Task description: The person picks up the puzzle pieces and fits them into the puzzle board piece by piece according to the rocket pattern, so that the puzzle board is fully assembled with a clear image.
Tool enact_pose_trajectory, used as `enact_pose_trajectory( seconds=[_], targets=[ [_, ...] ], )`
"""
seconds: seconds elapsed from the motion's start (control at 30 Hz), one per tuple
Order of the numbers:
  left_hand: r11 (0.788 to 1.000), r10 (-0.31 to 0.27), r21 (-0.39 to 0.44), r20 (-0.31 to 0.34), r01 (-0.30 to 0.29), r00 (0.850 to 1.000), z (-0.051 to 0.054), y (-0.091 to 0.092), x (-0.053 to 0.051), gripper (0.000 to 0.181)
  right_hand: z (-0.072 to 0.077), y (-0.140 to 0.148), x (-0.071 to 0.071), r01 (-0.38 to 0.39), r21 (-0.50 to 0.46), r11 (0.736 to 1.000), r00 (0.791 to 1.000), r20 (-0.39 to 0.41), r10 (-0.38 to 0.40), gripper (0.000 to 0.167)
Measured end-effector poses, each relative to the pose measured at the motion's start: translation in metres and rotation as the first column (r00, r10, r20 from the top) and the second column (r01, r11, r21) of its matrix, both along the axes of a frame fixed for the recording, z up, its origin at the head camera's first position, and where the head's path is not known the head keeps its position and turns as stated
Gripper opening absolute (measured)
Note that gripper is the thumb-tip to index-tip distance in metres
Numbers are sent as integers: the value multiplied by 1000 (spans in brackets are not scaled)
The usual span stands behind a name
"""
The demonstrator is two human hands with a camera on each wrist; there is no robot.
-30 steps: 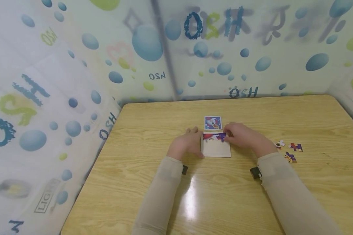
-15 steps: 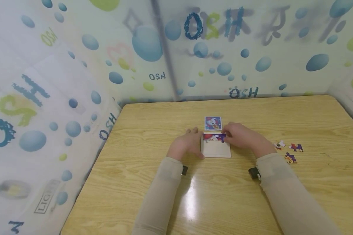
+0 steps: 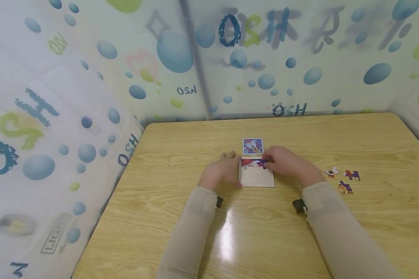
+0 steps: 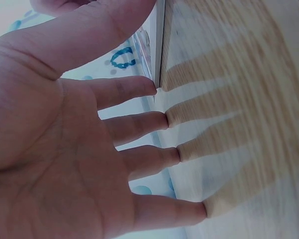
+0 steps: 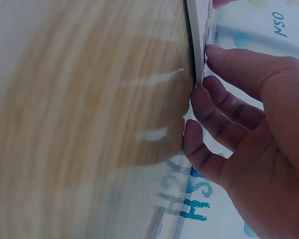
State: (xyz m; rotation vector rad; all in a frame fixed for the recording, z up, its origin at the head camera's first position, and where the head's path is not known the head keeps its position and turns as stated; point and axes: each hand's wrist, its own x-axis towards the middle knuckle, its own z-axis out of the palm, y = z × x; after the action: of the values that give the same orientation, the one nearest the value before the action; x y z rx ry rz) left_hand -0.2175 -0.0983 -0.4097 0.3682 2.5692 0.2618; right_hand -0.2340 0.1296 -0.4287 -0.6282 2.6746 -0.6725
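Your right hand (image 3: 285, 160) pinches the purple, knobbed, card-like jigsaw piece (image 3: 264, 162) at the far right corner of the cream, square board (image 3: 256, 178); nudging it flush before pressing should seat it best. Let your left hand (image 3: 220, 170), fingers spread and holding nothing, brace the board's left edge.

Puzzle tray (image 3: 256, 178): pale, square, lying flat, base showing on the near side; left hand (image 3: 222, 170) touching its left edge.
Far row (image 3: 252, 162): red, white and purple puzzle section along the far edge.
Purple piece (image 3: 264, 166): far right corner, partly hidden by the curled right hand (image 3: 285, 161) on it.
Loose pieces (image 3: 345, 187): three, farther right; one white-and-orange, two mostly purple.
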Motion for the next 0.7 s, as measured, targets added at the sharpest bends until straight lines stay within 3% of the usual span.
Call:
enact_pose_trajectory(
  seconds=[0.27,0.57,0.7],
  targets=[
    [1000,-8,-3,0,8,1000,-1,0,0,108,2,5,1,24,-36,999,999,29,-23,25],
    [1000,-11,-4,-11,11,1000,-1,0,0,108,33,33,17,94,-84,992,996,8,-93,30],
    [1000,-15,-11,-13,15,1000,-2,0,0,108,38,47,26,114,-95,989,993,9,-114,32]
  ],
)
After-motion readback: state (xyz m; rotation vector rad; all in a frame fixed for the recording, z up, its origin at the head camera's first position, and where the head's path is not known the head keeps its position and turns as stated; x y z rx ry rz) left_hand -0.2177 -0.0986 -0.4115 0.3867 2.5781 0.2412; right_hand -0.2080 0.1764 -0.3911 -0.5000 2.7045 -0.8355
